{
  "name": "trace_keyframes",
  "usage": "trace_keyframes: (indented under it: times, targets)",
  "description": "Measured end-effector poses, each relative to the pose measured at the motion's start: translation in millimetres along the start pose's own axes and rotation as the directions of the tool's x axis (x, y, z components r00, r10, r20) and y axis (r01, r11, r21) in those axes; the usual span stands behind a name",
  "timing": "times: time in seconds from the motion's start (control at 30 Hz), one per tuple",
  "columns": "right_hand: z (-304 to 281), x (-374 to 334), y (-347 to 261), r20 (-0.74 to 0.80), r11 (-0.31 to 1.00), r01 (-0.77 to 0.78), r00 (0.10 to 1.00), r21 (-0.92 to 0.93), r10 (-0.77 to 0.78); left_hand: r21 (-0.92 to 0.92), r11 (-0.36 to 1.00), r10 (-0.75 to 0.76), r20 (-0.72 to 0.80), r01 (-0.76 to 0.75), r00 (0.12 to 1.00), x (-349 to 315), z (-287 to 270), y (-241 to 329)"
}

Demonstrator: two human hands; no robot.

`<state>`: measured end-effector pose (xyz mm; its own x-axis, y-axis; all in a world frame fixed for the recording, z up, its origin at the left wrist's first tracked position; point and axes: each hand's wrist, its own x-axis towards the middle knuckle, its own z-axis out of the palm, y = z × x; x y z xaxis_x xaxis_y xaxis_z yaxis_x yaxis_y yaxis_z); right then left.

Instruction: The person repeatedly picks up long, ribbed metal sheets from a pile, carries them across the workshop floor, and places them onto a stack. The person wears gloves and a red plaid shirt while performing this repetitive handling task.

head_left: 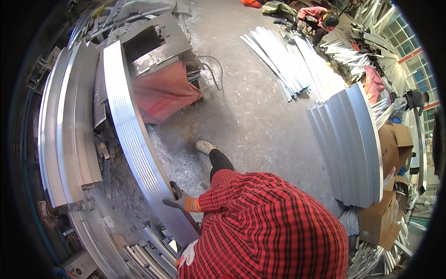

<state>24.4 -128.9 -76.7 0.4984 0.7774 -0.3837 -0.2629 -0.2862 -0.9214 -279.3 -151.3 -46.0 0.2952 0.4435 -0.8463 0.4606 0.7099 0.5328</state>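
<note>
A long, ribbed silver metal profile [139, 153] slants from the upper left down to my body. My right hand [180, 202], in a dark-fingered glove below an orange cuff, grips its right edge, one finger lying on the ribbed face. Close to the profile's near end is my left hand [187, 254] in a whitish glove. My red checked sleeve and torso cover much of it, so its fingers' hold is unclear. The profile's far end reaches up beside a metal machine housing [174, 35] with a rectangular opening.
Stacked wide profiles [69, 125] stand at left; more strips [104, 242] lie below. A red cloth [167, 93] hangs under the housing. Grey-blue panels [346, 149] and cardboard boxes [378, 221] stand at right. White strips [274, 58] lie on the floor near a crouching person [313, 18].
</note>
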Motion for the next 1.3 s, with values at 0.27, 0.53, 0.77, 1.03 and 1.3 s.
trace_keyframes:
  times: [0.27, 0.53, 0.77, 1.03, 1.3]
  targets:
    - [-25.7, 61.5, -12.1, 0.435, 0.57, -0.444, 0.886, 0.692, 0.162, -0.091, 0.986, 0.142, 0.018, -0.14, 0.99, -7.1, 14.6, 67.2]
    - [-64.1, 274.7, -102.4, -0.008, 0.906, 0.324, 0.943, 0.271, -0.334, 0.332, 0.9, 0.232, 0.182, -0.281, 0.956, 52.8, 96.9, 300.4]
    - [-134.6, 468.0, -197.7, -0.126, 0.991, 0.027, 0.991, -0.131, -0.044, -0.069, 0.94, 0.343, 0.195, -0.335, 0.919, 158.6, 185.5, 484.6]
    - [-173.1, 534.0, -265.6, -0.082, 0.942, 0.244, 0.96, -0.231, -0.269, -0.117, 0.882, 0.47, 0.24, -0.456, 0.849, 192.9, 200.9, 530.4]
    - [-117.0, 414.7, -253.3, 0.317, 0.828, -0.233, 0.946, 0.509, 0.072, 0.132, 0.788, 0.562, 0.246, -0.602, 0.79, 128.4, 146.6, 394.8]
